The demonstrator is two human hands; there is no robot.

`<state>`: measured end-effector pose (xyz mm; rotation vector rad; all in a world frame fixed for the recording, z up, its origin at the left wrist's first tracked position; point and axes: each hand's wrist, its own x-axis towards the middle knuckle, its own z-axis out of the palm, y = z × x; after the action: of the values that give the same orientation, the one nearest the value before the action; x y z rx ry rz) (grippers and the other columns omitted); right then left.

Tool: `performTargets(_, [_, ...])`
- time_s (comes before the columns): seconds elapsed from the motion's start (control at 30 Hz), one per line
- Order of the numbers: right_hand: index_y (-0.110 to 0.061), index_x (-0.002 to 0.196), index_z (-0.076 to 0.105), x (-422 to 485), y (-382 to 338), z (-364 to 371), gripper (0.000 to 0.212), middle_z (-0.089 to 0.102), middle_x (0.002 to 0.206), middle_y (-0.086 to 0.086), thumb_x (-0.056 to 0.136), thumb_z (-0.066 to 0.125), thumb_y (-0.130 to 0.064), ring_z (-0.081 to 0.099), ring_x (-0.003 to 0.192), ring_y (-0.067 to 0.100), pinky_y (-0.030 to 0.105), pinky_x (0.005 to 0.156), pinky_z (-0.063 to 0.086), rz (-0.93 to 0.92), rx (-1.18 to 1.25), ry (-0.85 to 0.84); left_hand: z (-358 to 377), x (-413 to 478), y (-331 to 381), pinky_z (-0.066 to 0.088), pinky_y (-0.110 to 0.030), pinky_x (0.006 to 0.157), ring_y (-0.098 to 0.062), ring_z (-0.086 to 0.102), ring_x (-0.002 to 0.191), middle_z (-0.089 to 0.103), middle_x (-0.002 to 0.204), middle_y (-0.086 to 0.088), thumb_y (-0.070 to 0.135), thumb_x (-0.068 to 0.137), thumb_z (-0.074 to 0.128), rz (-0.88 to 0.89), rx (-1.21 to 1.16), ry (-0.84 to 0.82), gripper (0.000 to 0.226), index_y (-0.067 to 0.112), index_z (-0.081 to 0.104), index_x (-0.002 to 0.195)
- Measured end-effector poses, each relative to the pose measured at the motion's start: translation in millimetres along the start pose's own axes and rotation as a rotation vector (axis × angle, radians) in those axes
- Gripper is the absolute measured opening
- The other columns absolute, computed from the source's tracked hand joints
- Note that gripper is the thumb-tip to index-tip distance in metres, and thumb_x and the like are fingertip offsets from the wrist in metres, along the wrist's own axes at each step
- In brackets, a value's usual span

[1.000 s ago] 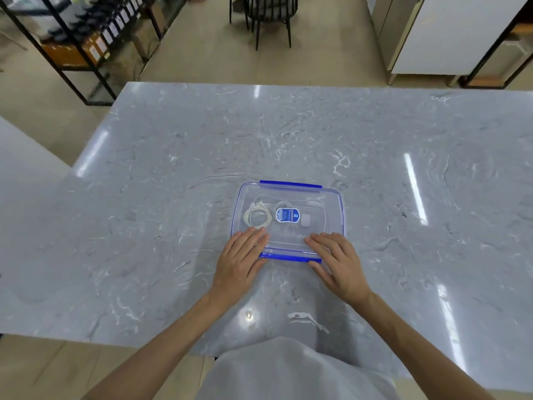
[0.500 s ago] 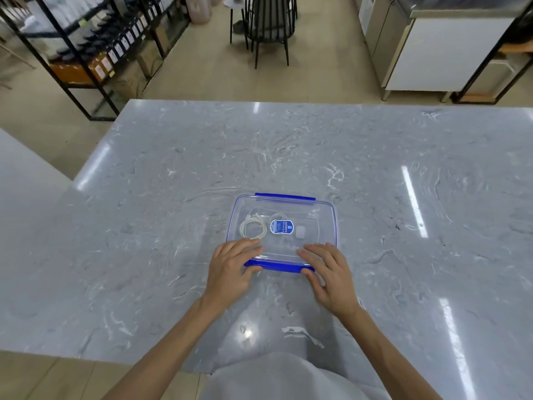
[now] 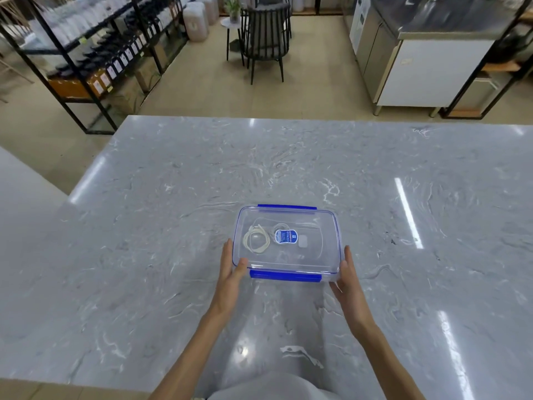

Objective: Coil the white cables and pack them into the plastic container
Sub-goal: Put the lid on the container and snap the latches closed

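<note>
A clear plastic container (image 3: pixel 323 223) with blue clips on its near and far edges sits on the grey marble table (image 3: pixel 144 226), lid on. Through the lid I see a coiled white cable (image 3: pixel 256 241) at the left, a blue label in the middle with a second coil partly under it, and a small white piece beside it. My left hand (image 3: pixel 230 272) presses against the container's near-left corner. My right hand (image 3: pixel 350 275) presses against its near-right corner. Both hands hold the box by its sides, fingers straight.
Beyond the table's far edge stand black shelving racks (image 3: pixel 95 53) at the left, a dark chair (image 3: pixel 266 39) in the middle and a steel counter (image 3: pixel 418 59) at the right. A second pale tabletop (image 3: pixel 17 192) lies to the left.
Both hands have come off the lid and near clip and moved out to the container's side corners. The camera has tilted up, showing more of the room.
</note>
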<state>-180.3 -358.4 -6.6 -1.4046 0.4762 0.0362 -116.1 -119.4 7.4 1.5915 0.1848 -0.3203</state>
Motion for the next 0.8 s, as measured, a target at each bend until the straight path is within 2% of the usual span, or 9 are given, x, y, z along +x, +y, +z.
performTargets(0.03, [-0.047, 0.151, 0.014, 0.1, -2.9, 0.8, 0.063, 0.022, 0.158, -0.022, 0.094, 0.035, -0.058, 0.026, 0.146, 0.007, 0.036, 0.118, 0.027, -0.002, -0.080, 0.038, 0.0, 1.8, 2.6, 0.014, -0.042, 0.123, -0.007, 0.005, 0.150, 0.003, 0.164, 0.012, 0.026, 0.103, 0.045, 0.033, 0.076, 0.015, 0.063, 0.033, 0.010, 0.154])
performTargets(0.1, [-0.046, 0.151, 0.014, -5.4, -3.6, 6.0, 0.062, 0.007, 0.163, -0.017, 0.094, 0.034, -0.060, 0.009, 0.148, 0.002, 0.033, 0.120, 0.016, -0.059, -0.384, 0.124, 2.1, 0.4, 3.9, 0.002, -0.045, 0.123, -0.008, -0.015, 0.149, -0.011, 0.163, 0.013, 0.031, 0.103, 0.043, 0.160, 0.403, 0.033, 0.063, 0.038, 0.005, 0.153])
performTargets(0.17, [-0.040, 0.153, 0.017, -16.3, 6.7, 14.1, 0.058, 0.003, 0.165, -0.009, 0.099, 0.033, -0.056, 0.003, 0.151, 0.010, 0.037, 0.120, 0.013, -0.258, -0.731, 0.180, 7.5, -9.4, -2.2, -0.010, -0.050, 0.118, -0.014, -0.028, 0.146, -0.020, 0.161, 0.011, 0.039, 0.103, 0.039, 0.332, 0.789, 0.034, 0.062, 0.042, 0.000, 0.151])
performTargets(0.23, [-0.030, 0.154, 0.024, -26.4, 19.2, 26.1, 0.059, 0.013, 0.164, 0.001, 0.099, 0.032, -0.051, 0.006, 0.152, 0.025, 0.046, 0.119, 0.017, -0.447, -1.064, 0.164, 13.1, -21.2, -12.4, -0.018, -0.053, 0.113, -0.016, -0.034, 0.144, -0.029, 0.159, 0.012, 0.054, 0.100, 0.020, 0.388, 1.068, -0.036, 0.059, 0.047, -0.010, 0.150])
performTargets(0.3, [-0.026, 0.153, 0.028, -28.0, 31.0, 32.4, 0.063, 0.020, 0.162, 0.009, 0.096, 0.034, -0.053, 0.011, 0.150, 0.037, 0.052, 0.116, 0.026, -0.510, -1.321, 0.142, 18.2, -25.5, -25.9, -0.019, -0.059, 0.113, -0.015, -0.042, 0.139, -0.042, 0.152, 0.016, 0.066, 0.093, 0.002, 0.297, 1.243, -0.130, 0.060, 0.051, -0.026, 0.144])
performTargets(0.4, [-0.028, 0.154, 0.024, -14.0, 36.7, 31.0, 0.067, 0.017, 0.163, 0.012, 0.095, 0.034, -0.058, 0.010, 0.149, 0.041, 0.055, 0.114, 0.029, -0.478, -1.462, 0.151, 22.3, -12.4, -40.3, -0.012, -0.066, 0.111, -0.018, -0.044, 0.138, -0.046, 0.150, 0.012, 0.068, 0.092, 0.010, 0.224, 1.351, -0.127, 0.067, 0.049, -0.035, 0.139])
performTargets(0.5, [-0.030, 0.155, 0.018, 13.9, 31.8, 30.5, 0.070, 0.013, 0.164, 0.012, 0.094, 0.033, -0.062, 0.007, 0.150, 0.040, 0.055, 0.114, 0.027, -0.464, -1.477, 0.148, 27.6, 15.9, -38.1, -0.006, -0.072, 0.108, -0.017, -0.040, 0.141, -0.038, 0.155, 0.012, 0.069, 0.093, 0.019, 0.280, 1.323, -0.083, 0.071, 0.050, -0.028, 0.143])
performTargets(0.63, [-0.030, 0.154, 0.022, 66.4, 2.8, 37.3, 0.070, 0.019, 0.162, 0.013, 0.093, 0.028, -0.064, 0.013, 0.149, 0.042, 0.054, 0.111, 0.035, -0.411, -1.477, 0.129, 36.7, 72.6, -14.6, 0.001, -0.076, 0.106, -0.009, -0.042, 0.137, -0.031, 0.157, 0.018, 0.071, 0.092, 0.021, 0.259, 1.265, -0.095, 0.067, 0.055, -0.019, 0.144])
performTargets(0.8, [-0.037, 0.154, -0.003, 132.1, -31.8, 42.5, 0.073, -0.005, 0.165, 0.006, 0.094, 0.026, -0.067, -0.008, 0.151, 0.035, 0.051, 0.120, 0.020, -0.278, -1.557, 0.069, 47.2, 133.3, 34.1, 0.007, -0.080, 0.104, -0.015, -0.030, 0.145, -0.022, 0.161, 0.014, 0.070, 0.092, 0.028, 0.149, 1.292, -0.185, 0.068, 0.053, -0.008, 0.147])
